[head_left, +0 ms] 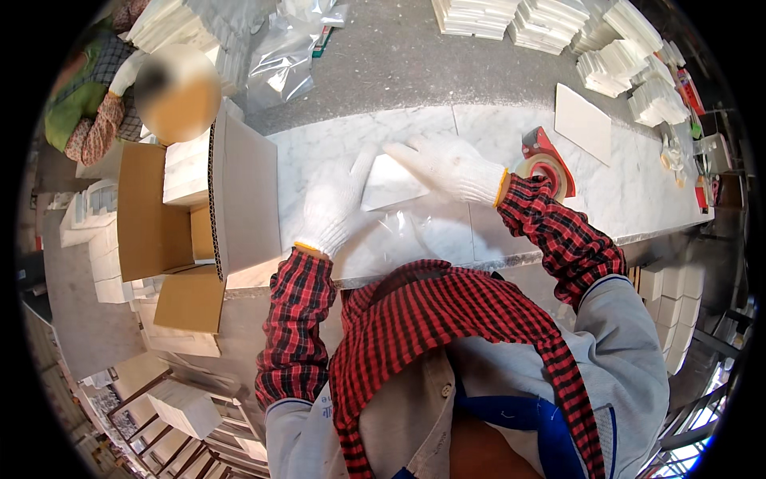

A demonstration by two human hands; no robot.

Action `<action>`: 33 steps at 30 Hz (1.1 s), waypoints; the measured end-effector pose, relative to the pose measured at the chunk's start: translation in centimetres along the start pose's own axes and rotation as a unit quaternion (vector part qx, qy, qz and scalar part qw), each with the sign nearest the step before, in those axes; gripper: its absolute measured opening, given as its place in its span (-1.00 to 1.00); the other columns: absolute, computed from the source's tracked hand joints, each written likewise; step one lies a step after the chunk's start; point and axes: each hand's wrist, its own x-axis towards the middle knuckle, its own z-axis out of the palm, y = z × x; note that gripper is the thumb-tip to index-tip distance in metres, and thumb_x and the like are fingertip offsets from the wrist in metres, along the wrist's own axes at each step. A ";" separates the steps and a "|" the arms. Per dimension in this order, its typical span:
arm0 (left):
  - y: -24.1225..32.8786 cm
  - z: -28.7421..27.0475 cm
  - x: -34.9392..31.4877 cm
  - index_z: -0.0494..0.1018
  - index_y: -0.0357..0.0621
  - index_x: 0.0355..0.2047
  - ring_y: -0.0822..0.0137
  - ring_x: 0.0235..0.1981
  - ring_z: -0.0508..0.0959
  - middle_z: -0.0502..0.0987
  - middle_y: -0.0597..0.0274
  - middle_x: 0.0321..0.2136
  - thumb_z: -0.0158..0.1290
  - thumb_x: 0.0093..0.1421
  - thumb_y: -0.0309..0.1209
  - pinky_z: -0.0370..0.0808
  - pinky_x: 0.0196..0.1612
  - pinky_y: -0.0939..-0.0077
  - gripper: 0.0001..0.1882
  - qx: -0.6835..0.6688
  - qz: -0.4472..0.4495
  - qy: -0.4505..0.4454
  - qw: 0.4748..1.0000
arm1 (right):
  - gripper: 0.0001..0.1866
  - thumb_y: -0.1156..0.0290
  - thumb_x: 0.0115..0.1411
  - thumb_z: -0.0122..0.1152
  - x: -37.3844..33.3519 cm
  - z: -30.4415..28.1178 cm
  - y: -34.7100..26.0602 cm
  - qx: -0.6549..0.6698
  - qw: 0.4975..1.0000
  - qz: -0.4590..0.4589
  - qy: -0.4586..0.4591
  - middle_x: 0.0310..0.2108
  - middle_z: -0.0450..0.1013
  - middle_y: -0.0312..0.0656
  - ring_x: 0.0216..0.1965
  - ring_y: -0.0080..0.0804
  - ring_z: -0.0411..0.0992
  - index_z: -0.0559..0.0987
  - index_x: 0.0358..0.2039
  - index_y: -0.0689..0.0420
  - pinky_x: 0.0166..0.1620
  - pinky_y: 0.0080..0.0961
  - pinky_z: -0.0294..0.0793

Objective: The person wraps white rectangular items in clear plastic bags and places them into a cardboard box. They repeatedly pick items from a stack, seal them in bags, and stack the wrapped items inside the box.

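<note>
A white marble-look tile piece (393, 184) lies between my two hands above the worktable; I cannot tell whether it is one tile or a stack. My left hand (339, 195), in a white knit glove, grips its left side with long, nearly straight fingers. Across its far right side reaches my right hand (448, 168), gloved alike, fingers pointing left. Both thumbs are hard to make out. On the near side of the tile, a clear plastic bag (405, 233) lies crumpled at the table's front edge. Close to my right wrist is a red tape dispenser (546, 164) with a tape roll.
An open cardboard box (249, 195) holding white tiles stands at left. Beyond it, a co-worker in patterned sleeves (97, 129) works. Clear plastic bags (283, 68) and tile stacks (475, 17) lie at the back. A loose tile (582, 124) rests at right.
</note>
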 end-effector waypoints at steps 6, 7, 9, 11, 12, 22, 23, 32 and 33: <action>-0.5 1.6 -3.4 -0.05 -0.18 0.54 -0.06 0.35 0.36 0.08 -0.21 0.47 0.31 0.20 -0.11 0.38 0.29 0.03 0.07 -0.424 -0.130 0.143 0.885 | 0.04 0.04 0.15 0.50 -3.3 -2.0 -2.3 0.200 0.952 0.224 0.065 0.32 0.27 0.21 0.34 0.11 0.29 0.17 0.48 0.21 0.36 -0.11 0.31; -0.3 1.7 -3.8 -0.09 -0.20 0.55 -0.03 0.42 0.29 0.01 -0.20 0.53 0.21 0.29 -0.07 0.32 0.37 0.07 0.03 -0.530 -0.168 0.173 0.813 | 0.11 0.04 0.14 0.52 -3.9 -1.8 -3.0 0.258 0.919 0.284 0.093 0.46 0.17 0.21 0.46 0.06 0.20 0.10 0.52 0.22 0.45 -0.14 0.23; 1.1 2.3 -4.0 -0.10 -0.28 0.55 0.02 0.50 0.14 0.01 -0.15 0.53 -0.06 0.45 0.06 0.19 0.46 0.17 -0.09 -0.641 -0.234 0.165 0.712 | 0.10 0.03 0.23 0.45 -3.8 -1.7 -3.3 0.221 0.932 0.276 0.082 0.53 0.06 0.15 0.52 -0.07 0.09 0.02 0.56 0.22 0.49 -0.18 0.13; 2.3 1.6 -3.8 0.08 -0.34 0.50 0.13 0.46 0.21 0.18 -0.10 0.47 -0.23 0.53 0.17 0.20 0.45 0.30 -0.15 -0.670 -0.252 0.154 0.682 | 0.05 0.03 0.33 0.35 -3.2 -0.6 -3.5 0.324 0.889 0.307 0.101 0.58 -0.02 0.07 0.56 -0.18 0.00 -0.04 0.58 0.21 0.51 -0.23 0.07; 1.7 3.1 -4.0 0.18 -0.34 0.45 0.17 0.40 0.28 0.28 -0.07 0.41 -0.22 0.53 0.18 0.23 0.42 0.33 -0.17 -0.665 -0.259 0.170 0.679 | 0.01 0.03 0.38 0.29 -3.4 1.9 -3.3 0.438 0.823 0.340 0.121 0.59 -0.05 0.03 0.57 -0.23 -0.04 -0.05 0.58 0.20 0.51 -0.24 0.05; 8.0 -9.1 -2.8 0.28 -0.12 0.29 -0.21 0.10 0.55 0.55 -0.26 0.09 -0.41 0.52 -0.05 0.43 0.14 -0.05 -0.44 -0.107 -0.301 -0.071 0.945 | -0.04 -0.08 0.50 0.04 -2.5 1.2 -5.6 0.666 0.617 0.360 0.215 0.65 -0.33 -0.09 0.63 -0.29 -0.35 -0.19 0.60 0.17 0.56 -0.27 -0.23; 7.3 -7.2 -3.8 0.33 -0.16 0.22 -0.25 -0.04 0.59 0.58 -0.27 -0.03 -0.41 0.53 -0.05 0.45 0.07 -0.08 -0.45 -0.122 -0.291 0.003 0.949 | -0.05 -0.06 0.49 0.04 -2.3 1.1 -5.7 0.674 0.610 0.365 0.202 0.65 -0.33 -0.08 0.63 -0.29 -0.35 -0.18 0.60 0.16 0.56 -0.27 -0.23; 4.9 -3.0 -3.9 0.35 -0.28 0.18 -0.11 0.08 0.60 0.58 -0.28 0.05 -0.38 0.53 0.02 0.46 0.15 0.09 -0.38 -0.297 -0.202 0.075 0.930 | -0.06 0.00 0.45 0.16 -2.1 0.6 -6.6 0.683 0.584 0.373 0.230 0.63 -0.18 -0.08 0.62 -0.30 -0.20 -0.08 0.60 0.13 0.52 -0.25 -0.01; 2.8 -0.1 -3.9 0.16 -0.27 0.32 -0.08 0.24 0.41 0.35 -0.25 0.22 -0.31 0.53 0.01 0.32 0.28 0.15 -0.38 -0.297 -0.203 0.057 0.931 | -0.04 0.06 0.42 0.22 -1.8 0.7 -7.0 0.671 0.583 0.383 0.251 0.62 -0.14 -0.06 0.60 -0.26 -0.16 -0.07 0.60 0.14 0.51 -0.25 0.05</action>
